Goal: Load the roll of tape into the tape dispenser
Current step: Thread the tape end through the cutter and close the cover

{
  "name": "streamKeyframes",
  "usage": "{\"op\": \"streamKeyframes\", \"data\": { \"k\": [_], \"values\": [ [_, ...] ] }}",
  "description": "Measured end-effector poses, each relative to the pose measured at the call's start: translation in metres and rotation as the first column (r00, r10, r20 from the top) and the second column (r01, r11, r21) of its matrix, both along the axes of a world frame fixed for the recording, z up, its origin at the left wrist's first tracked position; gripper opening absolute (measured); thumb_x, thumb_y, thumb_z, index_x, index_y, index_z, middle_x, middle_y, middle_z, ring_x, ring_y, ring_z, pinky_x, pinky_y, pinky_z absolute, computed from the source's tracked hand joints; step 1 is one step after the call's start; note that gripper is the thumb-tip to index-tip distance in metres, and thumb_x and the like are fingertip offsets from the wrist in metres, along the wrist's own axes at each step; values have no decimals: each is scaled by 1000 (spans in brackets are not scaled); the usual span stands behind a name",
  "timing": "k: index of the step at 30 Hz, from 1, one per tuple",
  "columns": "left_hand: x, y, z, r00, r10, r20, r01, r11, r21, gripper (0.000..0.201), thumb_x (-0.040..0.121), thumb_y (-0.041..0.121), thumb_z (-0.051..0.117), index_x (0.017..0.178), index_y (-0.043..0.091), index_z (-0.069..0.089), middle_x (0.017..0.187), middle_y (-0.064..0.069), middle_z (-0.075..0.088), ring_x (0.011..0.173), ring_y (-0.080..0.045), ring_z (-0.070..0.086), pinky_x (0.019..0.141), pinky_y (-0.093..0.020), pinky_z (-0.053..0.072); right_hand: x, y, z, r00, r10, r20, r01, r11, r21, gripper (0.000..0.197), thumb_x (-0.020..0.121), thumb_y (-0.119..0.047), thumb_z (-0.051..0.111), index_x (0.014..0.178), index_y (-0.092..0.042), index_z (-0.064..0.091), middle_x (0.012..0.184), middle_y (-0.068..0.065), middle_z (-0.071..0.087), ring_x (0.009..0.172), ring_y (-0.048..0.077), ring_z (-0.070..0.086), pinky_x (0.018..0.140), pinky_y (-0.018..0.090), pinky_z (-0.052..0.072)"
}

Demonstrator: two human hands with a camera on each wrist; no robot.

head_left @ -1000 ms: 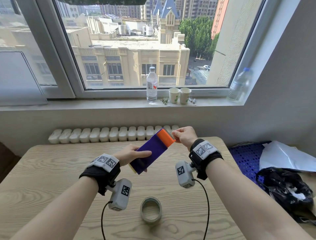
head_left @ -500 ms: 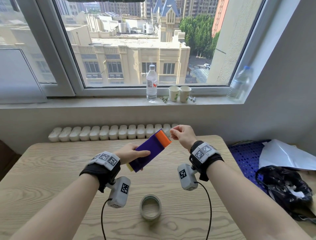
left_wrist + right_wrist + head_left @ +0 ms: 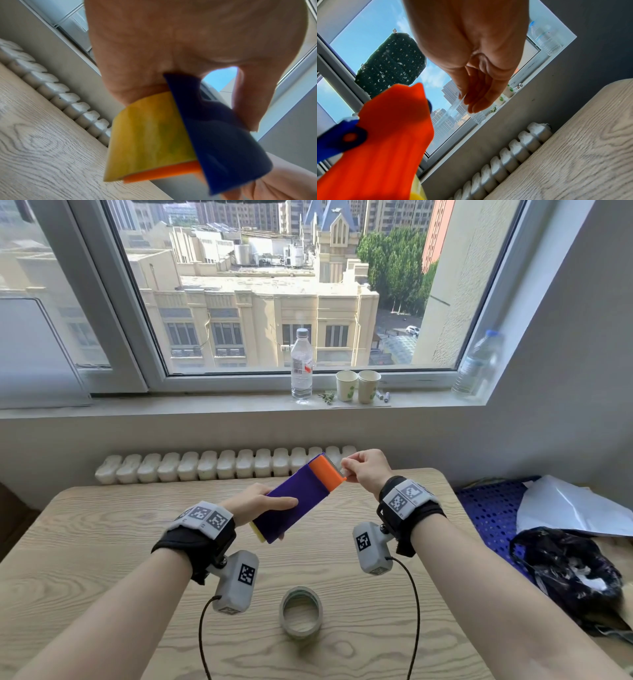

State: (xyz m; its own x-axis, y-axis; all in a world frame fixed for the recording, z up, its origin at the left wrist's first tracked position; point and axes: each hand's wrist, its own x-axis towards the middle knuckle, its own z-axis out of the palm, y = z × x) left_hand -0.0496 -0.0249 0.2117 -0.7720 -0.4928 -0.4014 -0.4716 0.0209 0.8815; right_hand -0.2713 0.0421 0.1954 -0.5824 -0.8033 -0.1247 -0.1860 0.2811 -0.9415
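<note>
My left hand (image 3: 257, 503) grips the lower end of a purple tape dispenser (image 3: 298, 494), held tilted above the table. Its orange head (image 3: 327, 475) with a toothed blade points up and right. In the left wrist view a yellowish tape roll (image 3: 150, 135) sits inside the blue body (image 3: 214, 135). My right hand (image 3: 346, 471) pinches the end of a clear tape strip (image 3: 453, 108) just beyond the orange head (image 3: 390, 135). A second, thin tape roll (image 3: 301, 613) lies flat on the table, near me, between my forearms.
The wooden table (image 3: 102, 542) ends at a white radiator (image 3: 222, 465) under the window sill. A water bottle (image 3: 301, 364) and two paper cups (image 3: 358, 385) stand on the sill. A blue perforated crate (image 3: 489, 508), white sheet and black bag (image 3: 565, 570) lie at the right.
My right hand has stayed at the orange head and now pinches the tape end just off the blade. The left hand keeps the dispenser tilted, with hardly any shift.
</note>
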Motion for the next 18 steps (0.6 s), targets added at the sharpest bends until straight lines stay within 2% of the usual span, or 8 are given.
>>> {"op": "streamKeyframes", "data": {
  "k": [3,5,8,10,12,14,16,18],
  "values": [
    [0,2,0,1000,4,-19,-4,1000,6,55,54,50,68,85,4,61,66,-7,67,53,-21,66,48,-23,52,-3,-1,-3,1000,-8,-14,9,999,35,26,89,-7,57,63,-11,59,64,5,57,59,14,56,70,31,55],
    [-2,2,1,1000,-6,12,6,1000,-21,51,58,47,69,84,5,61,64,-7,68,53,-21,66,47,-25,51,-3,0,-2,1000,-2,-3,3,1000,14,26,89,-6,56,64,-11,59,63,6,57,59,16,55,70,32,55],
    [-5,4,4,998,11,59,-7,998,-58,26,81,32,65,82,7,59,52,-1,67,48,-18,65,44,-23,50,0,1,5,1000,26,-8,-26,999,-47,25,90,-4,54,66,-9,58,62,8,57,59,17,54,68,29,53],
    [-6,4,6,997,36,66,-32,997,-69,20,88,25,58,82,6,58,50,-1,67,46,-16,64,44,-21,50,2,2,8,999,34,-24,-36,996,-87,18,90,-3,54,73,-5,59,63,7,57,59,17,55,66,27,53],
    [-6,4,6,996,52,76,-46,996,-79,19,88,25,58,82,7,59,51,-1,67,46,-17,63,44,-21,50,3,4,10,997,53,-53,-59,992,-109,10,90,-4,54,81,-3,60,67,6,59,63,19,56,71,30,54],
    [-6,4,6,995,63,83,-57,995,-81,19,88,25,59,80,7,59,52,-2,66,45,-18,63,43,-22,50,5,5,9,992,82,-94,-93,988,-121,14,89,-5,55,77,-10,60,68,5,60,67,20,57,77,37,54],
    [-8,4,7,993,73,91,-65,994,-83,19,88,24,59,78,8,58,57,-7,65,45,-19,62,42,-23,49,7,4,7,984,99,-145,-117,986,-116,20,89,-7,57,72,-17,59,67,2,60,67,18,58,80,39,53],
    [-8,3,7,992,79,94,-71,994,-88,20,88,25,59,77,8,58,58,-8,64,44,-19,62,41,-23,49,7,5,5,976,110,-190,-131,986,-106,18,88,-9,58,72,-17,60,66,0,60,65,15,57,79,38,53]
  ]
}}
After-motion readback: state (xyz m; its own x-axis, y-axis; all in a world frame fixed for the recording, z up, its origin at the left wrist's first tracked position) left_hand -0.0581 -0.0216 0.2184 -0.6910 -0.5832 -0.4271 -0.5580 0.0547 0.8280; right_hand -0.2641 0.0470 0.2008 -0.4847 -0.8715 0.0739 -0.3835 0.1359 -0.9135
